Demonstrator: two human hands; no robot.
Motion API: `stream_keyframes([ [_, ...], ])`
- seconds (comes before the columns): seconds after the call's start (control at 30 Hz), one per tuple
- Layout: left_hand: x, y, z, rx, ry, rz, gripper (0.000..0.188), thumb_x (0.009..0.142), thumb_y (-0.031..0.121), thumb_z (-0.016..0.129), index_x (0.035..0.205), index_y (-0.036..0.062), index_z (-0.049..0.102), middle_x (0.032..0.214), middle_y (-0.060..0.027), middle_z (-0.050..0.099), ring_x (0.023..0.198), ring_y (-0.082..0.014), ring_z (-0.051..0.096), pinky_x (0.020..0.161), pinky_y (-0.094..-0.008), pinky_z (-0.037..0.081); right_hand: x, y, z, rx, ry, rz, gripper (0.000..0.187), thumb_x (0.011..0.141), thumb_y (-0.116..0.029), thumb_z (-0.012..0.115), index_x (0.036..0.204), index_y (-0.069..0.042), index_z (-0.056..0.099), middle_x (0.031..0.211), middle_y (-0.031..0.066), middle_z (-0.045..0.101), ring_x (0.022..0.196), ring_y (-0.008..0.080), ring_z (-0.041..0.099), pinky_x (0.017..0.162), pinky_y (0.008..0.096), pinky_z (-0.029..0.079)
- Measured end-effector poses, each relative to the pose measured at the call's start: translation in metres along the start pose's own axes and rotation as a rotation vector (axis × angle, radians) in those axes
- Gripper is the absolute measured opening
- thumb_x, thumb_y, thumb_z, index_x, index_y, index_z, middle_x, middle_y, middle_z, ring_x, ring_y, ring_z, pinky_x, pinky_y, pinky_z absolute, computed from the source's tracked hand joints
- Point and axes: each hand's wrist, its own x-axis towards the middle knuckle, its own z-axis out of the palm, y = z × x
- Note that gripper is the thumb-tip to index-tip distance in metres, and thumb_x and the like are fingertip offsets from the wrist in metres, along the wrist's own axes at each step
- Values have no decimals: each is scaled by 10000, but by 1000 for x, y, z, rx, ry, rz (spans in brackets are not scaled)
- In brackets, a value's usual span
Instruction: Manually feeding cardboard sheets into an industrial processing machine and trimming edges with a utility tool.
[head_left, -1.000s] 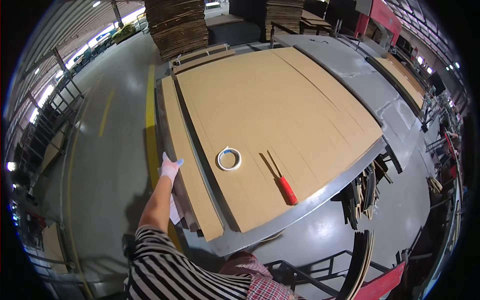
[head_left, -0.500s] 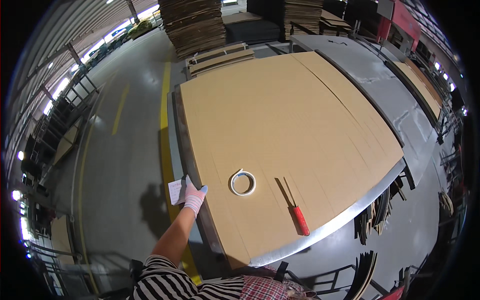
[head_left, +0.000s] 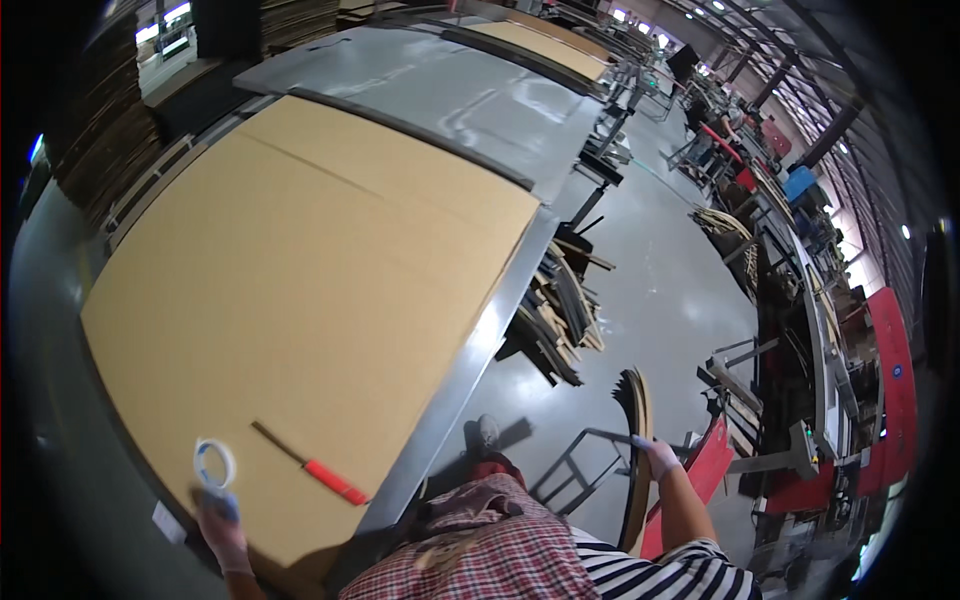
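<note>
Paper slip (head_left: pixel 168 522), white, at eight o'clock, just beside tan cardboard sheet (head_left: pixel 310 280). On the sheet, also at eight, white tape roll (head_left: pixel 230 463); left hand (head_left: pixel 220 518) at its six o'clock side, fingertips by the rim, too blurred to tell whether pinching. At seven o'clock, on the sheet, red-handled tool (head_left: pixel 332 480), tip toward ten. Between four and five, right hand (head_left: pixel 657 456), fingers over curved dark-and-tan strips (head_left: pixel 640 402); gripping or resting, cannot tell.
</note>
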Motion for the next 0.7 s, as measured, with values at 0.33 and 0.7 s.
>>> stream_keyframes([
  [0.33, -84, 103, 263, 927, 248, 222, 589, 790, 253, 782, 1249, -23, 540, 1138, -186, 618, 976, -341, 609, 903, -409, 482, 342, -315, -49, -917, 25, -771, 737, 799, -386, 804, 1349, -6, 494, 1179, 192, 658, 1115, 321, 626, 965, 385, 492],
  [0.7, -118, 358, 429, -550, -59, 165, 180, 911, 220, 664, 1018, 104, 577, 841, -1, 520, 766, -122, 512, 719, -287, 444, 201, -458, 156, -763, -901, -1230, 482, 891, -397, 682, 1202, -35, 611, 1064, 175, 684, 985, 313, 665, 890, 383, 515],
])
